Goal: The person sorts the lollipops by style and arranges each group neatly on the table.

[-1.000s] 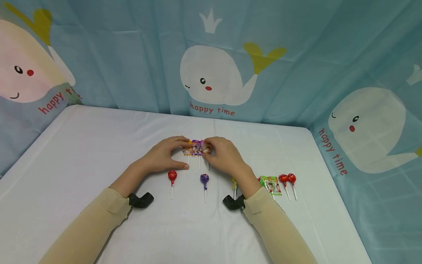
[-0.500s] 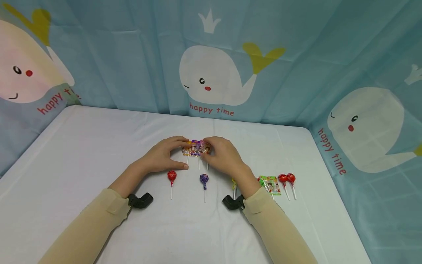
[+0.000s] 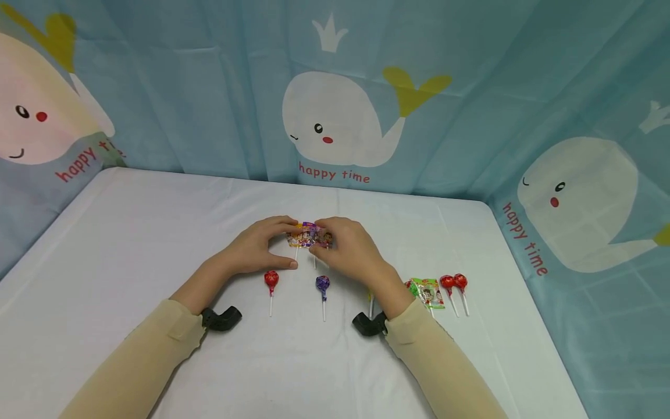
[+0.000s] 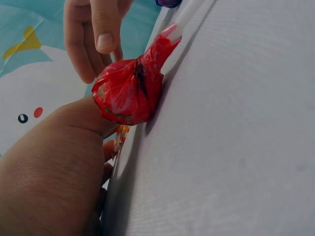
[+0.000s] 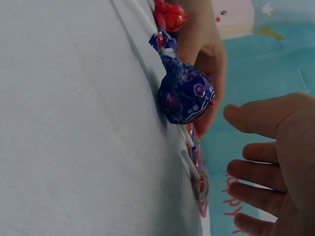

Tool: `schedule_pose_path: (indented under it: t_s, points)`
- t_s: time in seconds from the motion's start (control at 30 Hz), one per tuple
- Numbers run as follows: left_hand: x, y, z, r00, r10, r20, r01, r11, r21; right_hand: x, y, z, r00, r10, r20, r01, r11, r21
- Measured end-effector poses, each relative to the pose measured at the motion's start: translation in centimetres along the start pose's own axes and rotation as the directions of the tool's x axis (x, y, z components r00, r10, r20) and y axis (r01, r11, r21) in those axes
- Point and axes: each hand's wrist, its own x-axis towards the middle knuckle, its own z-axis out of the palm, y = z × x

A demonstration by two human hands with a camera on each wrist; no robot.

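Both hands meet at mid-table [image 3: 157, 221] over a row of wrapped flat lollipops [image 3: 310, 235]. The left hand [image 3: 260, 247] pinches the row's left end; the right hand [image 3: 345, 247] pinches its right end. Nearer the person lie a red lollipop [image 3: 271, 280] and a purple lollipop [image 3: 322, 284]. More candy [image 3: 437, 290] lies near the right edge. The table's left half offers open surface.
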Motion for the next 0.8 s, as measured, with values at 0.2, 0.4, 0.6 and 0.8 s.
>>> schedule_pose_path:
  t_s: [0.2, 0.4, 0.6, 0.8]
  points:
    - [0.1, -0.1, 0.1, 1.0, 0.009, -0.004, -0.009, 1.0, 0.001, -0.4, -0.6, -0.4, 1.0, -0.016, 0.005, 0.016, 0.999, -0.031]
    - [0.1, 0.0, 0.0, 1.0, 0.008, -0.004, -0.008, 1.0, 0.007, -0.9, -1.0, -0.8, 0.996, -0.086, -0.02, 0.085, 0.996, -0.012]
    - [0.1, -0.1, 0.0, 1.0, 0.004, -0.002, -0.004, 1.0, 0.008, -1.3, -1.2, -1.0, 0.992, -0.117, -0.037, 0.116, 0.993, -0.029]
    - [0.0, -0.1, 0.1, 1.0, -0.003, -0.002, 0.003, 1.0, 0.009, -1.7, -1.3, -1.0, 0.992, -0.118, -0.043, 0.115, 0.991, -0.065]
